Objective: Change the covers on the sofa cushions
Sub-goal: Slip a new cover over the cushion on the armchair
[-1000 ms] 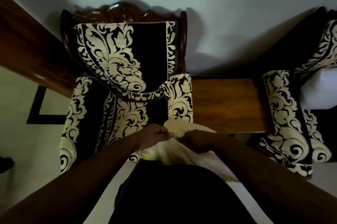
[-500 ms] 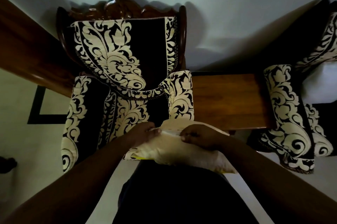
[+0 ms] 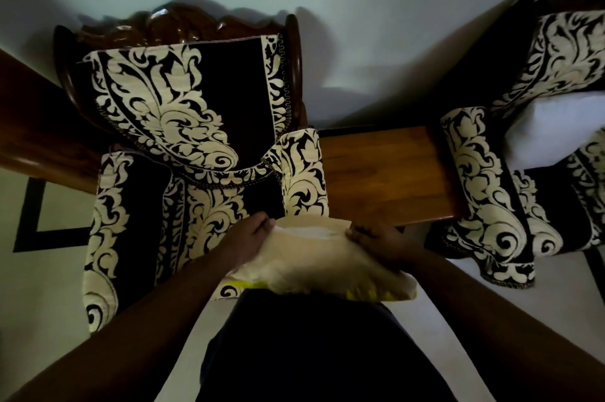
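Head view: a cream cushion (image 3: 314, 265) lies across the person's front, low in the middle of the frame, just before the patterned armchair (image 3: 183, 146). Its cover is pale and soft, with a yellow strip showing along the underside, and its top edge gapes to show a whiter inner. The left hand (image 3: 244, 243) curls over the left end of that opening, fingers gripping the fabric edge. The right hand (image 3: 379, 243) grips the right end likewise, fingers bent over the edge. A wooden tabletop (image 3: 386, 172) stands between the armchair and a second patterned seat (image 3: 491, 192), which is cut off at the right. The dim light hides any zip or seam
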Demonstrator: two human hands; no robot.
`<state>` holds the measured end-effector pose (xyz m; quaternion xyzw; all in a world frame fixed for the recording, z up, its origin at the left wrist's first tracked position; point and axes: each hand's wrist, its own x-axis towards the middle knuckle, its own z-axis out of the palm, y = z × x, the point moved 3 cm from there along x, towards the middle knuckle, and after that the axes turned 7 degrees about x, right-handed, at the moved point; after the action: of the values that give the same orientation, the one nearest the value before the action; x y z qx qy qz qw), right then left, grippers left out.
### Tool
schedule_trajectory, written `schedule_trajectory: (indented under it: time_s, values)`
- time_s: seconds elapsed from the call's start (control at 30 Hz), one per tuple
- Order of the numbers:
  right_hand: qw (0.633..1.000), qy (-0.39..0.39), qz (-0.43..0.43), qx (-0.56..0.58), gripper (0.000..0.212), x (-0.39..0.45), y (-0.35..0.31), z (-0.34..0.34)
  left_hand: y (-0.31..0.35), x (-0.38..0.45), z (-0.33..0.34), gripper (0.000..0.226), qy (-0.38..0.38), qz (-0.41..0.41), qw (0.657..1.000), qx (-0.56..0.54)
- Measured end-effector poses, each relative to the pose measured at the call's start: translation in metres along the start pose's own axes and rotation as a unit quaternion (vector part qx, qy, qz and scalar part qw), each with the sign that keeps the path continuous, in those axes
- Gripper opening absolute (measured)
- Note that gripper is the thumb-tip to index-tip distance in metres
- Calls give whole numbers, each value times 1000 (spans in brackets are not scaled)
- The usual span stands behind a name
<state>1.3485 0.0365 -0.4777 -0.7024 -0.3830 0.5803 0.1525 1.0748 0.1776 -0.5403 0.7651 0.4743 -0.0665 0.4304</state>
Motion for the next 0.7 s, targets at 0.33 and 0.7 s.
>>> schedule_trajectory:
  time_s: [0.33, 0.7]
  values:
    - [978, 62, 104, -170, 42, 23, 26, -2, 5, 18, 26, 57, -128, -76, 978, 146]
    - [980, 87, -135, -114, 27, 8, -39, 6, 81, -3, 41, 61, -189, 86, 969, 135]
